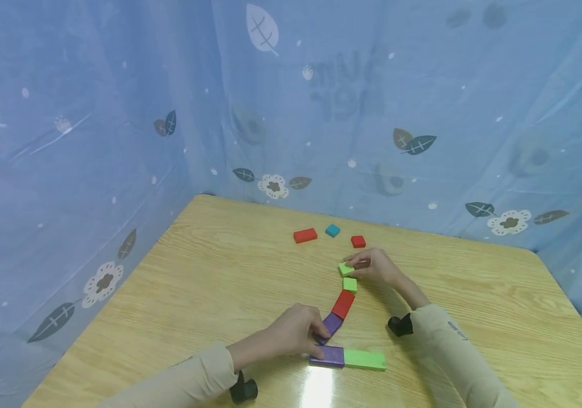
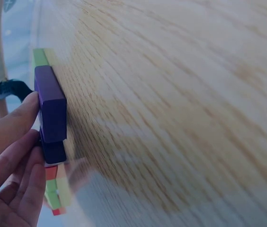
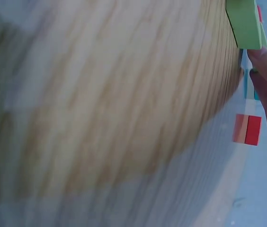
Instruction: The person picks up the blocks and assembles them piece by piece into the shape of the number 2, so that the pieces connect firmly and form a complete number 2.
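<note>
A curved row of blocks lies on the table. My left hand (image 1: 293, 331) is at the near end: its thumb touches the purple block (image 1: 332, 356) beside the long green block (image 1: 367, 360), and its other fingertips touch a second purple block (image 1: 331, 324). Both purple blocks show in the left wrist view, the closer one (image 2: 52, 106) against the thumb tip. Beyond them come a red block (image 1: 343, 305) and a small green block (image 1: 349, 284). At the far end my right hand (image 1: 376, 265) pinches another small green block (image 1: 345, 269), partly covered by the fingers.
Past the right hand lie a red rectangular block (image 1: 305, 236), a small blue block (image 1: 332, 230) and a small red block (image 1: 358, 241). A blue patterned curtain (image 1: 321, 113) hangs behind the wooden table (image 1: 209, 255). Black devices are worn at both wrists.
</note>
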`<state>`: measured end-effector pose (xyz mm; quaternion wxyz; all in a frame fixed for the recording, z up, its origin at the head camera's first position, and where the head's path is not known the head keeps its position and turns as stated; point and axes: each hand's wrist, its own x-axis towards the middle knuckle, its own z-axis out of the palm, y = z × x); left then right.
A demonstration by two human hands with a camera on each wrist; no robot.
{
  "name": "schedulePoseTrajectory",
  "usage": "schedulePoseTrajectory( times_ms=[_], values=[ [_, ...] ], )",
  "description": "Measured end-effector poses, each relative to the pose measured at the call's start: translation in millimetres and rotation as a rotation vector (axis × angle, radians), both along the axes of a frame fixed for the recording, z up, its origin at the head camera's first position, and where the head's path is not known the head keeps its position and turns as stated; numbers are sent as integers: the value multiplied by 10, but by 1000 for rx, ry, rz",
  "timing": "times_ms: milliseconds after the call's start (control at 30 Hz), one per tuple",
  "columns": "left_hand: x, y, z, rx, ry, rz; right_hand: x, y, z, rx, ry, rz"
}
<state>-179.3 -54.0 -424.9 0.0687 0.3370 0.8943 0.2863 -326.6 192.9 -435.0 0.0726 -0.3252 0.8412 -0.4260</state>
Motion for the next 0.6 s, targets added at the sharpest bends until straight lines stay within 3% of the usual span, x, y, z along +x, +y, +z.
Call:
schedulePoseTrajectory(
  times_ms=[233, 600],
  values=[
    [-5, -3, -6, -7, -2, 7, -6, 6, -6, -3, -14, 54],
    [-7, -5, -23, 8, 16, -1, -4, 22, -25, 6, -20, 64]
  ],
)
